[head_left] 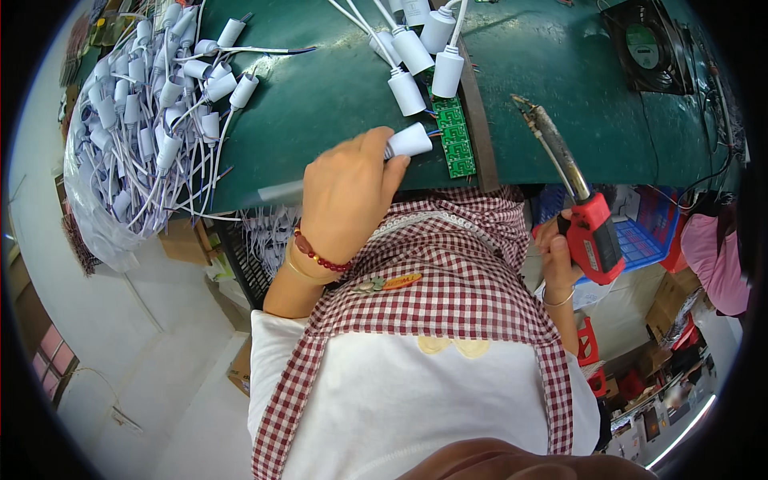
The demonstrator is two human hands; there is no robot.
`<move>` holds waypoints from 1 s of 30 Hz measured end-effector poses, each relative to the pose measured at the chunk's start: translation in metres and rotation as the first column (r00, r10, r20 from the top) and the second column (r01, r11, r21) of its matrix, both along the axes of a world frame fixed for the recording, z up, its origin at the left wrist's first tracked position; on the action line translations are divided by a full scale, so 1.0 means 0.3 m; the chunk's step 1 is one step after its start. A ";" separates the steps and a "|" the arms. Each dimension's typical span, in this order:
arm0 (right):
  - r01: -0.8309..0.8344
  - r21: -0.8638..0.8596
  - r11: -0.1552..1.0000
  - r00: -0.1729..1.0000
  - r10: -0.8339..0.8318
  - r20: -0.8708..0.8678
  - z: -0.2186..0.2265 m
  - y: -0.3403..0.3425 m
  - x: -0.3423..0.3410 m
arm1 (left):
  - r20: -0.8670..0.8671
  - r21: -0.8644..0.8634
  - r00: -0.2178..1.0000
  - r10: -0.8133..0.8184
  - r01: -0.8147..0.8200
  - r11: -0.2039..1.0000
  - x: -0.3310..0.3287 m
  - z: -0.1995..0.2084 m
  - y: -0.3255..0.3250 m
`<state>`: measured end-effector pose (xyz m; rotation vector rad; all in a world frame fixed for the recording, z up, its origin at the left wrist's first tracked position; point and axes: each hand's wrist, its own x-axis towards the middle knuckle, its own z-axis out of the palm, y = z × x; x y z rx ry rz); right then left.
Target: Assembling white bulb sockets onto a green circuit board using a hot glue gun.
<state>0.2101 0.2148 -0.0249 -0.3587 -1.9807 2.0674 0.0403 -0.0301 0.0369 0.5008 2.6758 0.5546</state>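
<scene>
Right hand (558, 254) clasping red-and-black soldering gun (578, 186), tip hanging apart from green circuit-board strip (455, 142). Left hand (348, 180) pinching white lamp holder (410, 141) just beside strip; keeping wires (435, 134) still probably favouring clean joint. Beyond, other lamp holders (413, 53) clustering.

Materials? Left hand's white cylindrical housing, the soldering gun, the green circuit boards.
White cylindrical housing: probably plastic; smooth, satin, evenly white.
Soldering gun: handle likely moulded plastic, red and black; barrel metal, by its stained shine.
Circuit boards: probably resin laminate, green-coated, pale traces.
</scene>
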 end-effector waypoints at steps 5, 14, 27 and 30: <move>0.053 0.010 0.999 0.998 -0.053 -0.024 0.014 0.013 -0.029 | -0.751 -0.087 0.611 -0.251 0.287 0.954 -0.039 -0.009 0.017; 0.166 -0.015 0.986 0.973 -0.166 -0.158 0.044 0.016 -0.017 | -0.540 0.354 0.767 -0.346 0.580 0.734 -0.198 -0.123 0.035; 0.046 -0.018 0.999 0.985 -0.048 -0.165 0.058 0.007 -0.058 | -0.358 0.166 0.930 0.078 -0.019 0.986 -0.206 -0.150 -0.280; 0.035 -0.141 0.989 0.991 -0.052 -0.122 0.085 -0.056 -0.093 | -0.126 0.507 0.990 -0.064 0.120 0.854 -0.104 -0.093 -0.113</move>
